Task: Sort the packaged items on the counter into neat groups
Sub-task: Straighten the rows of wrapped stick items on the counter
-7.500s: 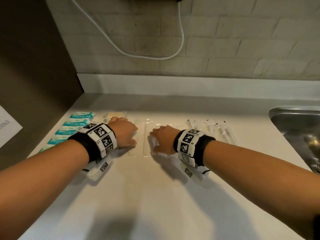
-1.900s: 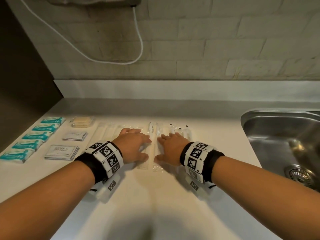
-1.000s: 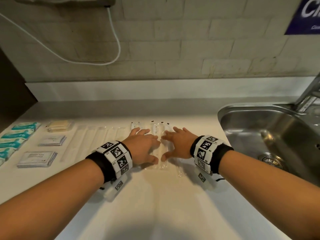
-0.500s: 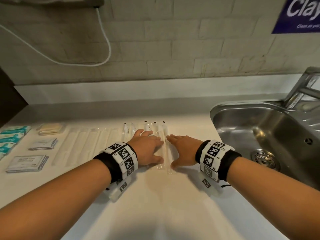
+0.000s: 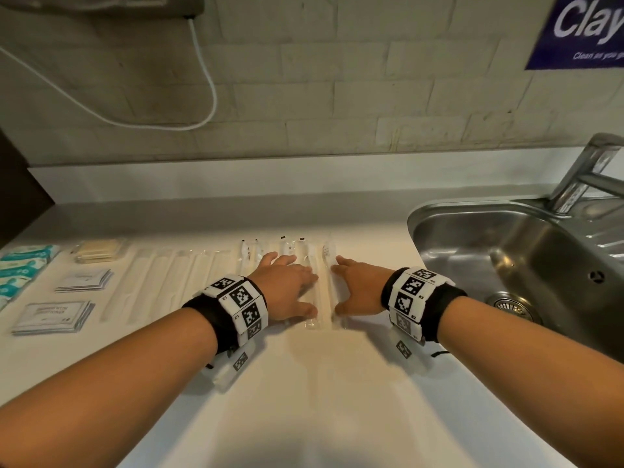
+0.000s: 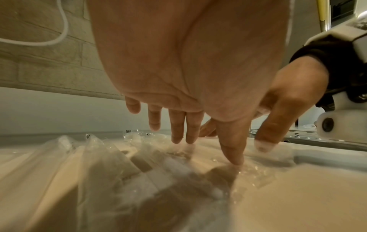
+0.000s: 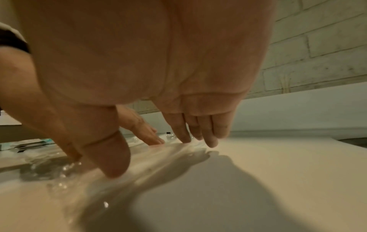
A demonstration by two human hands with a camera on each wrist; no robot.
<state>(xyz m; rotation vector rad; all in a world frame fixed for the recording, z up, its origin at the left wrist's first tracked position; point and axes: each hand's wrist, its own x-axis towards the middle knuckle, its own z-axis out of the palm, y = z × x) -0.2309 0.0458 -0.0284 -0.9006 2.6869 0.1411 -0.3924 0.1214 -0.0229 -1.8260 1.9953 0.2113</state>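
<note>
On the white counter (image 5: 320, 383), the left hand (image 5: 287, 288) and right hand (image 5: 361, 288) lie flat with straight fingers either side of long clear-wrapped packets (image 5: 322, 285), teal packs (image 5: 20, 268) at nine o'clock, steel sink (image 5: 506, 251) at three.

Both hands lie flat on the counter (image 5: 337, 383), side by side. Between the left hand (image 5: 287, 292) and the right hand (image 5: 361, 292) lie long clear packets (image 5: 324, 282), under the fingertips of both. Left of the left hand lies a row of long packets (image 5: 162, 282), then flat sachets (image 5: 54, 315), then tissue packs (image 5: 20, 268) furthest left. The sink (image 5: 506, 265) sits right of the right hand.
</note>
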